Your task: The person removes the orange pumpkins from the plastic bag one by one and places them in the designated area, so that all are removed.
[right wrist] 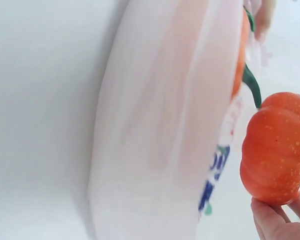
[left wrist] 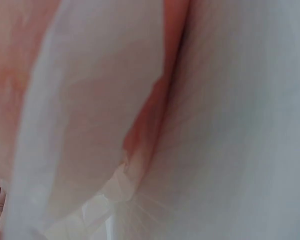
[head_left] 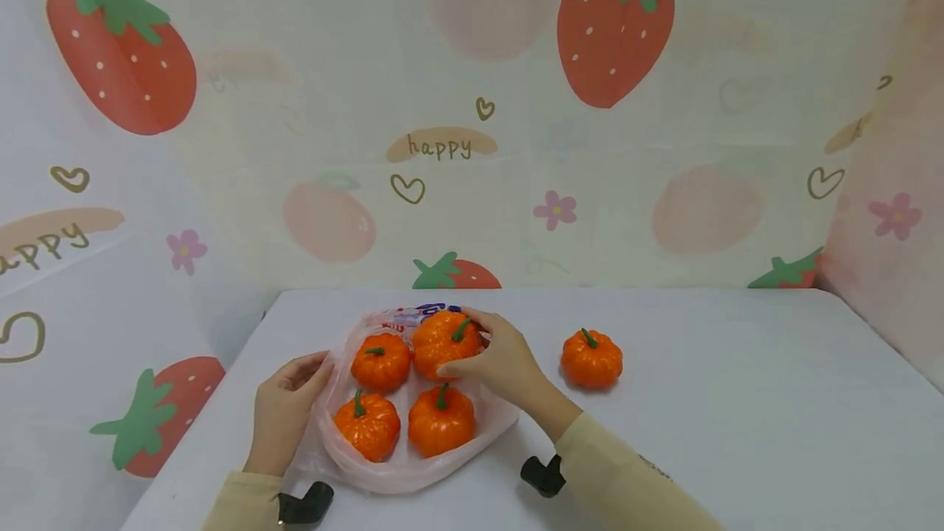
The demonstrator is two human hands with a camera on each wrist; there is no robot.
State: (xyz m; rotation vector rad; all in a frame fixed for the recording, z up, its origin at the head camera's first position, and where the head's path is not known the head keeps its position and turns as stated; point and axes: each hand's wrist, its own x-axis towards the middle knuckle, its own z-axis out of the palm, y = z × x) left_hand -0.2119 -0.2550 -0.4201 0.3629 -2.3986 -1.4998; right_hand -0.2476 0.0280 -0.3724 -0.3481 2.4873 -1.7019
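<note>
A white plastic bag (head_left: 401, 478) with printed marks lies with its mouth open on the table. Inside it sit three small orange pumpkins: one at upper left (head_left: 379, 367), one at lower left (head_left: 372, 431), and one at lower right (head_left: 442, 424). My right hand (head_left: 509, 363) grips another orange pumpkin (head_left: 435, 347) with a green stem, over the bag's far right part; the right wrist view shows fingertips against this pumpkin (right wrist: 277, 150). At the bag's left rim, my left hand (head_left: 283, 412) pinches the plastic. The bag film (left wrist: 105, 100) fills much of the left wrist view.
One more orange pumpkin (head_left: 592, 360) stands on the white table (head_left: 737, 433), right of the bag. Behind the table hangs a cloth backdrop (head_left: 516, 187) printed with strawberries. Black wrist mounts (head_left: 544, 475) sit near both sleeves.
</note>
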